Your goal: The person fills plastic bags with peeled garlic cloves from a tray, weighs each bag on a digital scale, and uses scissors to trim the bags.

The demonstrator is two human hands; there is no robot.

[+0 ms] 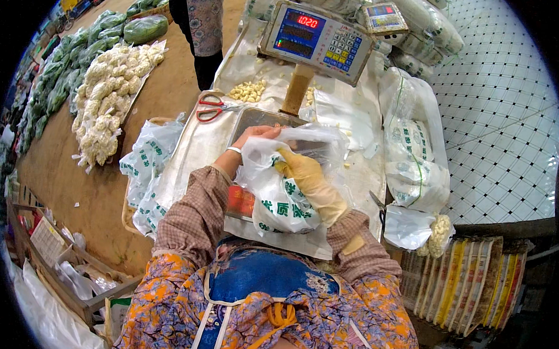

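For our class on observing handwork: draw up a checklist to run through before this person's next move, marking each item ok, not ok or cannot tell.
1. Both hands at the white bag: ok; the left hand and right hand are at its upper part.
2. Both hands gloved: not ok; only the right wears a glove.
3. Scale display on: ok; red digits are lit.
4. Bag's full weight on the weighing plate: cannot tell; its underside is hidden.
5. Scissors away from the fingers: ok; they lie beyond, to the left.
6. Loose cloves cleared up: not ok; a heap lies near the scissors.
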